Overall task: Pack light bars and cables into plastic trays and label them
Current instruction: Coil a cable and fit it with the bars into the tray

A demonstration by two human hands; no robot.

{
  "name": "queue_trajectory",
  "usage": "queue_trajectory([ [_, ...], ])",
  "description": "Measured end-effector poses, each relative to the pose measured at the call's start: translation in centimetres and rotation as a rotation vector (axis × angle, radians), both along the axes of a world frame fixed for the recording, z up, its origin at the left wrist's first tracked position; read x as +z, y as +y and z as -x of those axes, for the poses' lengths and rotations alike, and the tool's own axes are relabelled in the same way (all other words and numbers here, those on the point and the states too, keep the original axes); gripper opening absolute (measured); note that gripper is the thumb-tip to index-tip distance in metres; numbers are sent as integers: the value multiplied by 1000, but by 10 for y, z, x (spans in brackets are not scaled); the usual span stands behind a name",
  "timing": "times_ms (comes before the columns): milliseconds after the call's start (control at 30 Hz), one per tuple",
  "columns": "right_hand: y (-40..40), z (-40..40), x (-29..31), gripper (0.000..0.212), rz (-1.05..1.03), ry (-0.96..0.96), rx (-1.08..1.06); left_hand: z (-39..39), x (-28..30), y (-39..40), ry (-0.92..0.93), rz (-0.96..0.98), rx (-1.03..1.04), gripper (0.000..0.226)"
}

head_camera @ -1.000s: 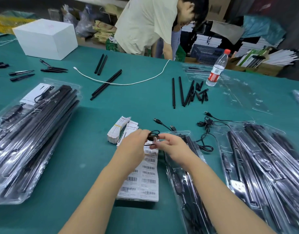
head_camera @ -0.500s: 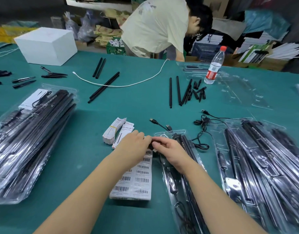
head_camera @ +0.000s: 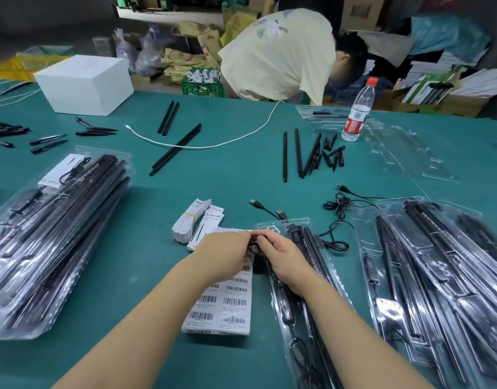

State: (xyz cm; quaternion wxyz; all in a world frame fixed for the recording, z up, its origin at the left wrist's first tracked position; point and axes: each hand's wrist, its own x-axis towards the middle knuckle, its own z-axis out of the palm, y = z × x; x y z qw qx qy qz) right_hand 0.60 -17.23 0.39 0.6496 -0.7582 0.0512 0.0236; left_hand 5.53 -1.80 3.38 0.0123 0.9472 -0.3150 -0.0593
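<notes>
step: cable-packing; both hands meet at the top of the open tray [head_camera: 281, 224] on the green surface [head_camera: 129, 265]
left hand [head_camera: 223, 255]: fingers curled, pinching a small dark cable bundle [head_camera: 253, 240]
right hand [head_camera: 282, 255]: fingers curled on the same bundle, just above the tray's light bars [head_camera: 312, 248]
next: judged, seat the bundle in its pocket, then peel 1 barcode from the label sheet [head_camera: 227, 301]
writing: card [head_camera: 210, 220] seems to read "Grow Light"; barcode text too small

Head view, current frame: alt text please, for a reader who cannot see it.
Both hands, left hand and right hand, pinch a small dark cable bundle over a barcode label sheet, beside an open plastic tray of black light bars on a green table.
</notes>
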Motion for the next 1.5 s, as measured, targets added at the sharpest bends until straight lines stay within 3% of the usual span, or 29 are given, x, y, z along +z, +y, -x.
queue_trajectory([
  [167,0,1,-2,28,42,-37,85,-6,14,6,39,-87,28,6],
  [533,-3,-1,-9,17,75,-16,65,0,18,5,14,-122,13,13],
  [667,-4,0,-9,19,-16,-22,41,1,23,6,198,-27,38,24],
  [800,-4,-2,-10,21,79,6,76,-7,32,5,384,-136,17,32],
  [1000,-7,0,-5,26,97,12,114,-16,35,3,587,-29,53,33],
  [1167,-8,2,-2,28,13,-27,113,-10,27,0,604,149,112,33],
  [1267,-4,1,-2,26,-5,-35,30,-5,21,-2,525,155,152,25],
  [1400,4,-1,8,18,196,-39,-87,-1,9,1,500,195,256,26],
  [1500,-2,5,20,38,741,-214,-154,2,5,4,543,277,327,28],
])
